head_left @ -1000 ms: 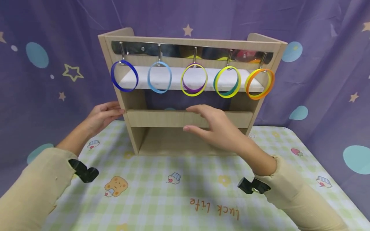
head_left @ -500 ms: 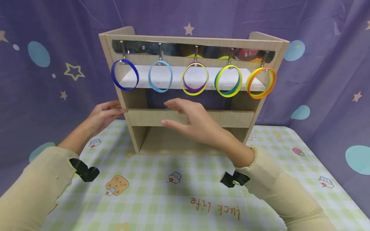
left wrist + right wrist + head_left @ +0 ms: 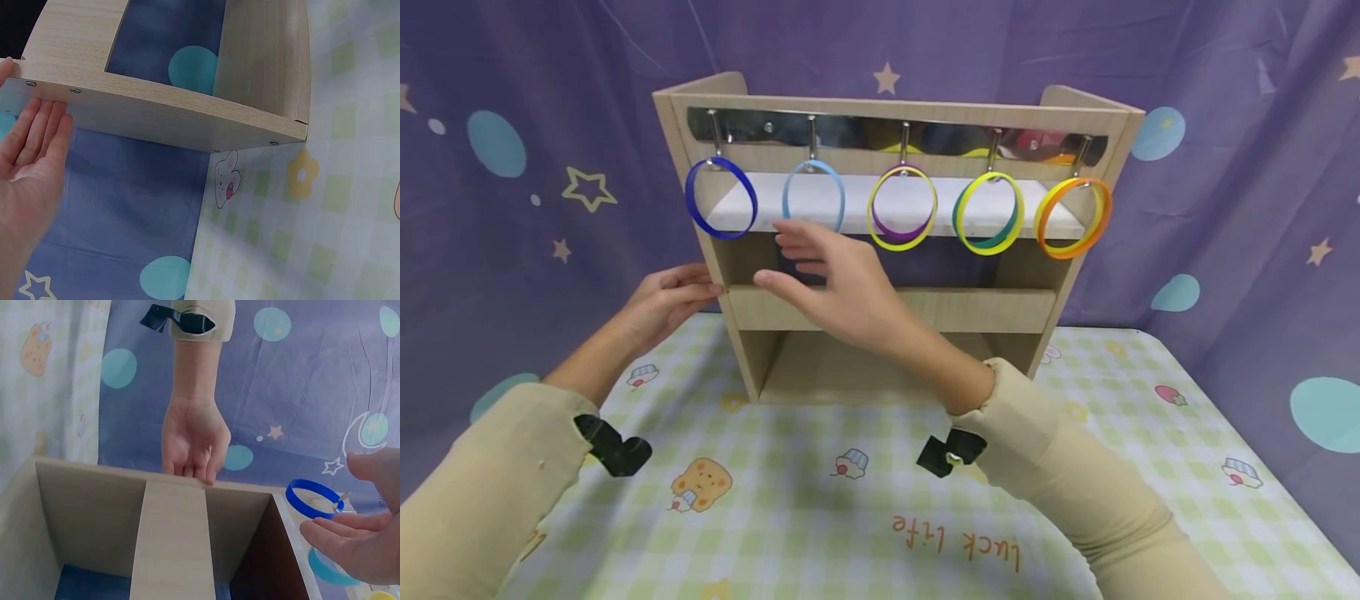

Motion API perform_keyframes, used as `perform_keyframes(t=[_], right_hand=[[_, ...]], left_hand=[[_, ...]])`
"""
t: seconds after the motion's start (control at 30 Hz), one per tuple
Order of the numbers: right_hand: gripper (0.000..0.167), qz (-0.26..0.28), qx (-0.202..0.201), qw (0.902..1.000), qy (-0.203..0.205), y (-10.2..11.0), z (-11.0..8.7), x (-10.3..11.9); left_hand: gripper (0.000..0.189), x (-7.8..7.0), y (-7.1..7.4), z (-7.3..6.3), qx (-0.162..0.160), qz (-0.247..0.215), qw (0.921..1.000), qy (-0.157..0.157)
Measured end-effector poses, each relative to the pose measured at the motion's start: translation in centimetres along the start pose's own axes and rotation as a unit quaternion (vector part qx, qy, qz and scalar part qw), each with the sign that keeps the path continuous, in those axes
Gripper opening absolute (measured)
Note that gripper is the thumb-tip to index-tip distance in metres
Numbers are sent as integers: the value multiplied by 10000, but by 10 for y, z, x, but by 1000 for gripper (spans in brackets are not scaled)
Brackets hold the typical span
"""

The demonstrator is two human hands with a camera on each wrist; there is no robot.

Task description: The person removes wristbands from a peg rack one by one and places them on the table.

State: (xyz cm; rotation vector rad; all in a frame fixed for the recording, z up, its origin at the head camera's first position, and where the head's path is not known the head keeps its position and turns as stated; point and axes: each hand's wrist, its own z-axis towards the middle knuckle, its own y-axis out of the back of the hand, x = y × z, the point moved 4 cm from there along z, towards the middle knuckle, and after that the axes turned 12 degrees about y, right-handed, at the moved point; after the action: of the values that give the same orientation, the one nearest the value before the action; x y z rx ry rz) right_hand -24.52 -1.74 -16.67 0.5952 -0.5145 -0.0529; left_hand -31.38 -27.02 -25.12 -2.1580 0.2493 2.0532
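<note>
A small wooden shelf unit [image 3: 820, 308] stands on the table. My left hand [image 3: 666, 300] touches its left side panel with extended fingers. In the left wrist view, those fingers [image 3: 40, 134] lie against the panel. My right hand [image 3: 842, 279], thumb and fingers apart, is held before the unit. It holds nothing and covers the lower part of a light blue ring [image 3: 786, 198] in the head view. Just left hangs a dark blue ring [image 3: 691, 200]. The right wrist view has the right fingers [image 3: 340, 531] close to the dark blue ring [image 3: 300, 503]; contact is unclear.
A metal strip [image 3: 857, 129] with several hooks runs along the unit's top front. Farther right hang a purple-and-yellow ring [image 3: 898, 247], a green-and-yellow pair [image 3: 1021, 208] and an orange-and-yellow pair [image 3: 1041, 229]. A checked cloth [image 3: 775, 517] covers the table; a purple curtain [image 3: 1247, 208] hangs behind.
My right hand has moved left and upward across the unit's front, from below the middle ring to the light blue ring. The left hand stays against the side panel. The rings hang as before.
</note>
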Motion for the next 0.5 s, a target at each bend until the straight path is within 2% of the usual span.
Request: perform_keyframes(t=[0.2,0.37,0.5], right_hand=[[56,452,-180,9972,-564,-11,10,-2],[59,989,-318,9873,-1206,-21,19,-9],[55,1330,-798,9793,-1302,-31,26,-12]], left_hand=[[23,0,-1,1,133,-153,9997,-125],[24,-1,-2,1,166,-170,9996,-121],[24,0,-1,0,151,-195,9997,-83]])
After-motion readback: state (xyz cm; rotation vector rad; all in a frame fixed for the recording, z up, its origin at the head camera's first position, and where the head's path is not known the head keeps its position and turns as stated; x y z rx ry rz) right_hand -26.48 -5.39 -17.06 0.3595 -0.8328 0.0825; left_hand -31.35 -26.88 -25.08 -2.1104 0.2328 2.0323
